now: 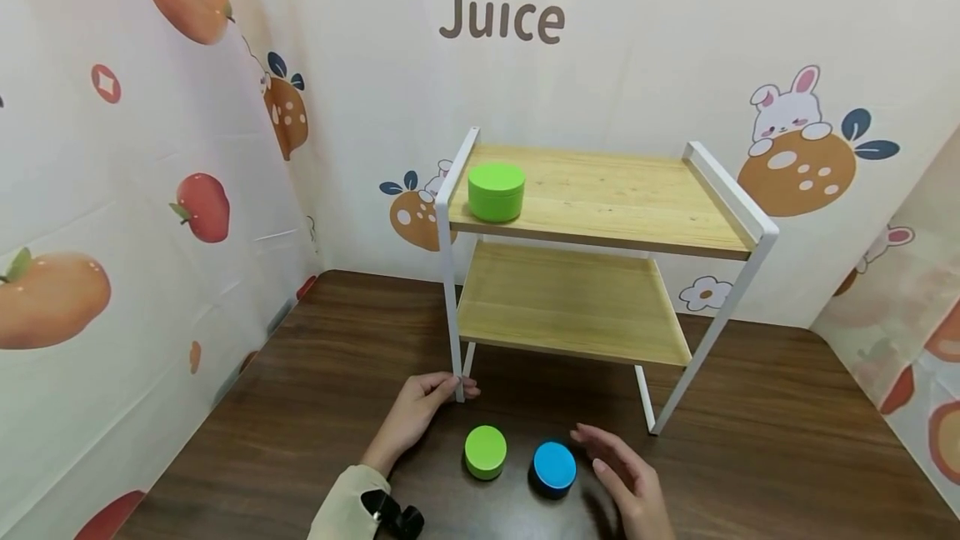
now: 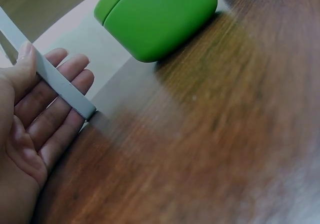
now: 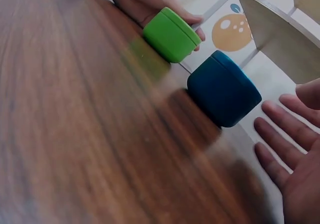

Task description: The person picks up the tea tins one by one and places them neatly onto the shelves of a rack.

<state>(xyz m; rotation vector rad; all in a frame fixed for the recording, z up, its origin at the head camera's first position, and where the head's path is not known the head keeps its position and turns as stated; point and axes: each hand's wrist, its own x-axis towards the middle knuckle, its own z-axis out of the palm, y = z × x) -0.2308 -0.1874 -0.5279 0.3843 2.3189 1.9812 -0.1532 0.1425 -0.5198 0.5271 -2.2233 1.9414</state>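
Note:
At the front left foot of a two-tier shelf (image 1: pixel 575 348), my left hand (image 1: pixel 422 407) holds the white leg (image 2: pixel 65 86) between thumb and fingers. To the right of that hand a small round green tin (image 1: pixel 485 452) with a lid stands upright on the table. Beside it is a round tin (image 1: pixel 554 469) with a blue lid, dark blue on its side. My right hand (image 1: pixel 626 482) is just right of the blue tin, fingers spread and apart from it, as the right wrist view also shows. A larger green tin (image 1: pixel 496 192) sits at the left end of the top shelf.
The shelf has wooden boards and slanting white side frames, and stands on a dark wood table (image 1: pixel 315 373). Behind it hangs a fruit-and-rabbit printed cloth (image 1: pixel 600 48), which also runs along both sides. A black strap device (image 1: pixel 393 515) is on the left wrist.

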